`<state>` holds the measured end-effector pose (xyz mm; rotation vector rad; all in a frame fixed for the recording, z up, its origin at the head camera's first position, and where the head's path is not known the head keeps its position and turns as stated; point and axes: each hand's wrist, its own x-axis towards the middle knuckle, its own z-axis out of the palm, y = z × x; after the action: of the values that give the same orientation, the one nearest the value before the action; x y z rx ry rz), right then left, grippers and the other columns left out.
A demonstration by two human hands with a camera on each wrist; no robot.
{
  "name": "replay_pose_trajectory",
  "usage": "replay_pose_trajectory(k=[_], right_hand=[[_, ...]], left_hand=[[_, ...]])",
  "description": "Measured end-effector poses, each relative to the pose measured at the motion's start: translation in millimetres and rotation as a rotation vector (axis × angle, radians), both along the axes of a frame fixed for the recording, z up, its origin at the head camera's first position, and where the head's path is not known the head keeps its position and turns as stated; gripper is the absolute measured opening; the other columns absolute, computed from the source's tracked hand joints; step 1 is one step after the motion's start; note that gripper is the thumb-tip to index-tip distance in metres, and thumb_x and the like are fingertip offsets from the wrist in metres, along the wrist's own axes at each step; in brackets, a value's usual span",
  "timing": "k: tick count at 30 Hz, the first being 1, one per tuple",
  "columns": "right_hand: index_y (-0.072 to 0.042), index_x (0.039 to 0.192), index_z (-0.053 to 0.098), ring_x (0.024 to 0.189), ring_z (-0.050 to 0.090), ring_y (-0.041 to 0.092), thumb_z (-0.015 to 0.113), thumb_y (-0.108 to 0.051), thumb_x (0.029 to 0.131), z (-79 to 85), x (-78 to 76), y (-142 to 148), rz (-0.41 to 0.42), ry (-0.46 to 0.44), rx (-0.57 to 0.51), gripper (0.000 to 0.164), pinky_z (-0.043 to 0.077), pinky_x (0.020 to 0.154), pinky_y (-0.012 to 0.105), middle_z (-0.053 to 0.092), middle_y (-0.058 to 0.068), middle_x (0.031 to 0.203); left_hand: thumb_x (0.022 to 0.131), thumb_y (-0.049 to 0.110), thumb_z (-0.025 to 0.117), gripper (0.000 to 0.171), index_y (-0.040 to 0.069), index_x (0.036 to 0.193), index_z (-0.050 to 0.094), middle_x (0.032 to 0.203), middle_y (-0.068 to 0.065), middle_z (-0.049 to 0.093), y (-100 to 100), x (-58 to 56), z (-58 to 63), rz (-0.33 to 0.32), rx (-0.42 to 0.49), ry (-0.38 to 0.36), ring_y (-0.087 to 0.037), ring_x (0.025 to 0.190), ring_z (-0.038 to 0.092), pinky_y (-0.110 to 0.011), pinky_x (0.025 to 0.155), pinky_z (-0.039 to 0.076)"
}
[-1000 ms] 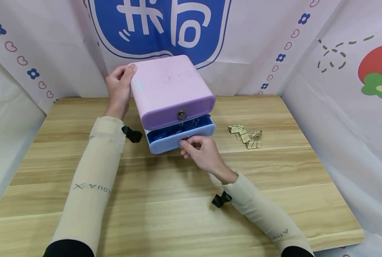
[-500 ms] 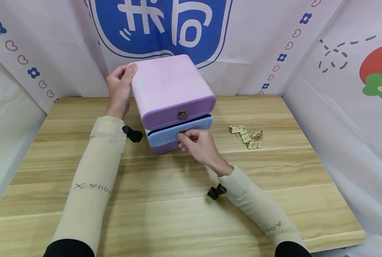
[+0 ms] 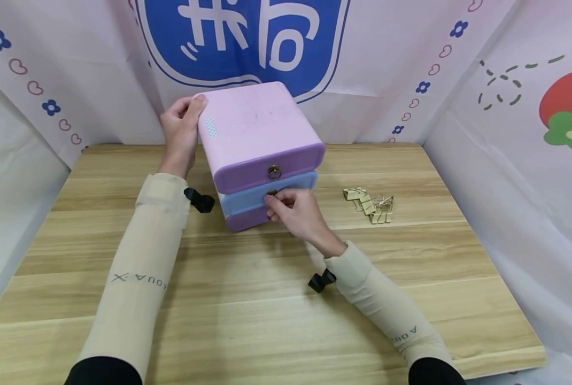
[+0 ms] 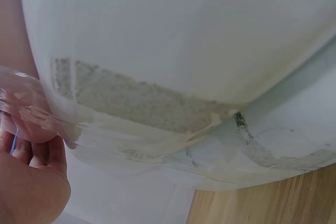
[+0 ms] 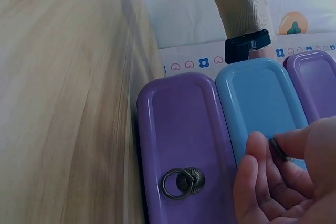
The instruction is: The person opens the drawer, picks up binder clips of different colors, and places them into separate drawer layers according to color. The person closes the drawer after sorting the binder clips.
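Observation:
A small drawer box with a pale pink top [image 3: 257,120] stands on the table, its front turned toward me. Between two purple drawers sits a blue drawer [image 3: 240,201], pushed flush with them. My right hand [image 3: 300,216] pinches the blue drawer's metal ring pull [image 5: 280,149] between thumb and index finger. At the back left corner of the box my left hand [image 3: 179,131] holds on, thumb on top and fingers curled behind. The left wrist view shows the box's white side [image 4: 157,35] with clear tape and those fingers. The blue drawer's inside is hidden.
Several gold binder clips [image 3: 370,206] lie in a pile on the wooden table [image 3: 247,310], right of the box. A printed white cloth [image 3: 363,59] hangs close behind the box. The lower purple drawer has its own ring pull [image 5: 184,181].
The blue drawer, pulled out with blue contents showing a second ago, has slid back into the box. My right hand moved inward with it; my left hand has stayed on the corner.

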<state>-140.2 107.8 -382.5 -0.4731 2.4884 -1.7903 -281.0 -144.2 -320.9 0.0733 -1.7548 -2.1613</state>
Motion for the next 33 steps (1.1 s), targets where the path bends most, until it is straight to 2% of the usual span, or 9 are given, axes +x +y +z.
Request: replay_pose_trajectory(k=[3, 6, 8, 16, 23, 27, 33], right_hand=[[0.001, 0.086, 0.077, 0.075, 0.073, 0.043, 0.067, -0.021, 0.105, 0.5, -0.6, 2, 0.003, 0.037, 0.057, 0.03, 0.062, 0.064, 0.045, 0.077, 0.015, 0.079], [0.001, 0.087, 0.078, 0.071, 0.072, 0.036, 0.067, -0.021, 0.105, 0.5, -1.9, 2, 0.01, 0.081, 0.116, 0.031, 0.054, 0.056, 0.028, 0.077, 0.016, 0.08], [0.002, 0.087, 0.078, 0.07, 0.072, 0.035, 0.067, -0.021, 0.105, 0.6, -3.3, 3, 0.019, 0.107, 0.137, 0.031, 0.049, 0.054, 0.024, 0.077, 0.018, 0.08], [0.001, 0.087, 0.079, 0.07, 0.074, 0.037, 0.07, -0.019, 0.103, 1.1, -8.8, 4, 0.041, 0.159, 0.186, 0.027, 0.055, 0.056, 0.025, 0.077, 0.016, 0.079], [-0.004, 0.083, 0.079, 0.058, 0.059, 0.012, 0.076, -0.019, 0.099, -1.8, -8.5, 8, 0.002, 0.227, 0.261, 0.022, 0.047, 0.052, 0.023, 0.073, 0.005, 0.072], [-0.006, 0.084, 0.078, 0.062, 0.064, 0.009, 0.082, -0.02, 0.094, -5.3, -6.3, 11, -0.025, 0.237, 0.312, 0.017, 0.054, 0.057, 0.022, 0.075, 0.003, 0.075], [-0.005, 0.091, 0.079, 0.068, 0.072, 0.011, 0.082, -0.019, 0.093, -2.3, -0.6, 17, -0.04, 0.248, 0.367, 0.014, 0.059, 0.062, 0.021, 0.079, 0.006, 0.083]], left_hand=[[0.095, 0.032, 0.079, 0.018, 0.015, 0.102, 0.078, 0.091, 0.004, 0.069, 0, -0.3, -0.3, -0.003, -0.003, -0.002, -0.008, 0.08, 0.061, -0.019, 0.069, 0.05], [0.096, 0.032, 0.079, 0.018, 0.015, 0.102, 0.078, 0.092, 0.004, 0.069, 0, -0.5, -0.3, -0.007, -0.004, -0.008, -0.008, 0.081, 0.061, -0.019, 0.07, 0.05], [0.096, 0.032, 0.078, 0.019, 0.015, 0.103, 0.078, 0.092, 0.004, 0.069, 0, -0.5, -0.2, -0.008, -0.003, -0.008, -0.008, 0.081, 0.061, -0.019, 0.07, 0.05], [0.095, 0.032, 0.079, 0.018, 0.015, 0.101, 0.078, 0.091, 0.004, 0.07, -1, 0.2, 0.7, -0.005, 0.0, -0.003, -0.008, 0.079, 0.061, -0.019, 0.069, 0.05], [0.095, 0.032, 0.079, 0.019, 0.015, 0.101, 0.078, 0.091, 0.004, 0.069, 0, 1.1, 0.3, -0.003, -0.001, 0.0, -0.008, 0.079, 0.061, -0.019, 0.069, 0.05], [0.095, 0.033, 0.079, 0.019, 0.015, 0.101, 0.078, 0.091, 0.004, 0.069, -1, 1.4, -0.2, -0.002, -0.002, -0.004, -0.008, 0.079, 0.061, -0.018, 0.069, 0.05], [0.096, 0.033, 0.079, 0.019, 0.015, 0.102, 0.078, 0.092, 0.004, 0.069, -1, 1.3, -0.4, -0.003, -0.004, -0.004, -0.008, 0.081, 0.061, -0.019, 0.07, 0.05]])
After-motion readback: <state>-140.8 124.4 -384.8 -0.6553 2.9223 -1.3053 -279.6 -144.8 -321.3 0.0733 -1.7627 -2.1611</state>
